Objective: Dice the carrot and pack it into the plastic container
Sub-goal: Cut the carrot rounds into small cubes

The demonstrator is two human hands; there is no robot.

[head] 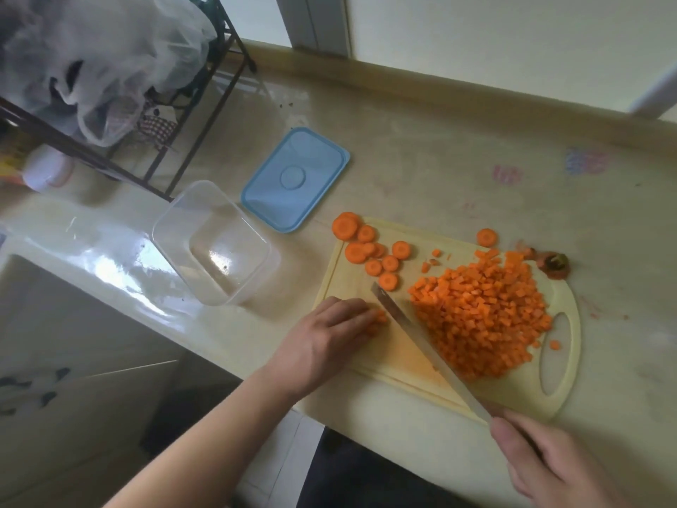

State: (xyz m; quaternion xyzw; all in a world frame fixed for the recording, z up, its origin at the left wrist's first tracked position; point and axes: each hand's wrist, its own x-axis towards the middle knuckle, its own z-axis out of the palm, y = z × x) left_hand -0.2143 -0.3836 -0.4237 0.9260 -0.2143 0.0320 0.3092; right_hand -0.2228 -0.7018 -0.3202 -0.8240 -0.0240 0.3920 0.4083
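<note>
We are working at a glossy cream countertop [421,170] with a raised back edge, a dark wire rack [205,115] standing left. Our left hand [329,335] is pinching carrot pieces [379,320] on the pale cutting board [366,287]; our right hand [549,460] is gripping the knife [421,342] beside the diced carrot [483,317]. The plastic container [216,243] is sitting empty left of the board, its blue lid [293,177] just behind. We are seeing no legible writing.

Soft daylight lit the scene evenly, neither harsh nor dim. Bright white glare lay across the glossy countertop [121,258] near the sink and inside the clear plastic container [216,243]. Shadows were faint and short beneath the cutting board [403,368]. The wide lens bent the counter's back edge and stretched the corners. The right hand [549,467] looked smeared; the plastic bags [102,67] were soft, slightly hazy.
</note>
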